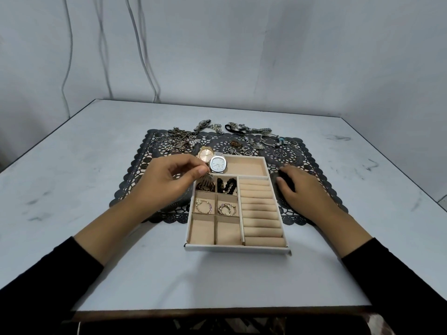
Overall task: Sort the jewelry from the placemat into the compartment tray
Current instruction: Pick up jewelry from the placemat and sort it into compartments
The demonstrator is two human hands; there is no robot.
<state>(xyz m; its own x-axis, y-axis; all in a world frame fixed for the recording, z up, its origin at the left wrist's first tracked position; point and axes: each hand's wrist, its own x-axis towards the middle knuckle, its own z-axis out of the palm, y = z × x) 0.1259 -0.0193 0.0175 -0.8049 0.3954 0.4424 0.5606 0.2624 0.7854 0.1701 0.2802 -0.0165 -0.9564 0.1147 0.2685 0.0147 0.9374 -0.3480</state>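
1. The left hand (pixel 169 176) pinched a gold fan-shaped pendant (pixel 206 183) over the beige velvet compartment tray's (pixel 238 248) far-left small cell.
2. It likely needed lowering before release.
3. The right hand (pixel 297 187) lay relaxed right of the tray.

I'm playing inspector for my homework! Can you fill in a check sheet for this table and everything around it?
Surface: grey table, scuffed.
Job's things: lace placemat holds jewelry piles; tray holds beads and hoops, two watches at its far-left corner.
Clutter: nothing seen.
Fingers: left hand pinches a gold piece over the tray; right hand rests on the placemat.
Cables: white cables hang on the wall.
Surroundings: grey wall.
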